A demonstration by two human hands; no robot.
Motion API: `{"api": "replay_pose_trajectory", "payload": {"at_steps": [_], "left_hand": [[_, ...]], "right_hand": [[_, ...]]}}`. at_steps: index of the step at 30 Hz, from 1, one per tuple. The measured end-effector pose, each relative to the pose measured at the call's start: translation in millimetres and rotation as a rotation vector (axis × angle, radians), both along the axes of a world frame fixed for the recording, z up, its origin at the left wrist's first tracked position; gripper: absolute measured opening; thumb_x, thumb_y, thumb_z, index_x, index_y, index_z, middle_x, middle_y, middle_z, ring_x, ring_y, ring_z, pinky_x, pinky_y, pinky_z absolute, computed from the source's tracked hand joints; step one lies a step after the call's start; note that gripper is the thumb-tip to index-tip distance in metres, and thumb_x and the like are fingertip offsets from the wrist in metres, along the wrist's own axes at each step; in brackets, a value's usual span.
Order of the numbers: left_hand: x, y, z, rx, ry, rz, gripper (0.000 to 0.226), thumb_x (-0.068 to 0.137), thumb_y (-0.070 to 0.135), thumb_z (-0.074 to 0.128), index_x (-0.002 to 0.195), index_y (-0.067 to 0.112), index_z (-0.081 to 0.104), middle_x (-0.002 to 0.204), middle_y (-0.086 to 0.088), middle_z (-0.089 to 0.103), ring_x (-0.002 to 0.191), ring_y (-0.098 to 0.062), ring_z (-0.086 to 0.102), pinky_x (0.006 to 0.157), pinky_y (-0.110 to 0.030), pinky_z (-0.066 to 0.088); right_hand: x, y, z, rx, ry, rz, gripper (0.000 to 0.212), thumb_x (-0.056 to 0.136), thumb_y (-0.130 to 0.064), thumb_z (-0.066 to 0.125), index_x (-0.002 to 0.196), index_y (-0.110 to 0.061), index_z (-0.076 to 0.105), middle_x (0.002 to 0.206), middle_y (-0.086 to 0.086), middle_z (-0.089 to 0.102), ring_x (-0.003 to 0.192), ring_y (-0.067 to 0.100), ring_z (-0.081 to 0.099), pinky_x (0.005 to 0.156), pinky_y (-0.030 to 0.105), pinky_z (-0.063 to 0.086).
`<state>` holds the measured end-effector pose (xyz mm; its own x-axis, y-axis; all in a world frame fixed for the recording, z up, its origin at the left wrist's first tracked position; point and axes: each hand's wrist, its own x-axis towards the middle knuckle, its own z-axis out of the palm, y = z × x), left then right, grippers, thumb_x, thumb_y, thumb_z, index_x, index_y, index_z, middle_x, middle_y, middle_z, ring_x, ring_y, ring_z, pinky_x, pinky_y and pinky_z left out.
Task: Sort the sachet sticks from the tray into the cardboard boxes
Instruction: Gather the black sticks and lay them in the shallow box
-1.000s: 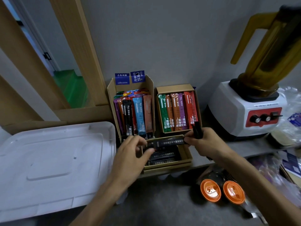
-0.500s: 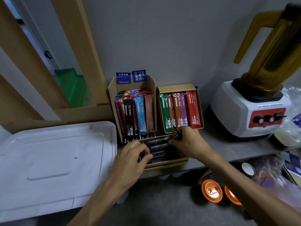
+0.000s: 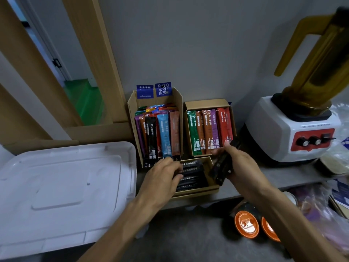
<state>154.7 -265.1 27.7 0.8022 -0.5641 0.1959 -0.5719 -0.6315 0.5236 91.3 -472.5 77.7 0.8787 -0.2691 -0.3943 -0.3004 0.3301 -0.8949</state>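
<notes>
On the surface (image 3: 283, 174) by the wall: low front box (image 3: 196, 191), with a tall box (image 3: 177, 103) and a flat box (image 3: 207, 103) of coloured sticks behind it.
Left hand (image 3: 162, 176): fingers laid flat on the black sachet sticks (image 3: 192, 174) in the low front box.
Right hand (image 3: 239, 165): curled round a black stick bundle (image 3: 221, 167), tilted over that box's right edge.

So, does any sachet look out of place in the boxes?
One black stick stands among the coloured sticks in the tall box, while the other black sticks lie in the front box. It may be misplaced.
</notes>
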Motion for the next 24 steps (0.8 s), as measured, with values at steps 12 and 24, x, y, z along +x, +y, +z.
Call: {"api": "replay_pose_trajectory", "payload": {"at_steps": [12,24], "left_hand": [[-12.9,2.8,38.0,-0.582,0.588,0.141,0.013,0.092,0.024,0.067,0.104,0.023,0.065,0.089,0.002,0.072,0.08,-0.008,0.069,0.071,-0.019,0.055],[-17.6,8.3,39.0,-0.559,0.523,0.151,0.007,0.095,0.023,0.06,0.098,0.024,0.066,0.095,0.008,0.07,0.086,-0.003,0.068,0.074,-0.021,0.056]], "right_hand": [[-8.7,27.4,-9.1,0.162,-0.195,0.115,0.031,0.093,-0.023,0.059,0.115,0.0,0.063,0.07,0.005,0.057,0.049,0.009,0.035,0.044,0.02,0.031],[-9.8,42.8,-9.4,-0.518,-0.314,0.181,0.013,0.086,-0.024,0.074,0.091,-0.015,0.067,0.084,-0.007,0.07,0.079,0.005,0.068,0.065,0.019,0.053]]}}
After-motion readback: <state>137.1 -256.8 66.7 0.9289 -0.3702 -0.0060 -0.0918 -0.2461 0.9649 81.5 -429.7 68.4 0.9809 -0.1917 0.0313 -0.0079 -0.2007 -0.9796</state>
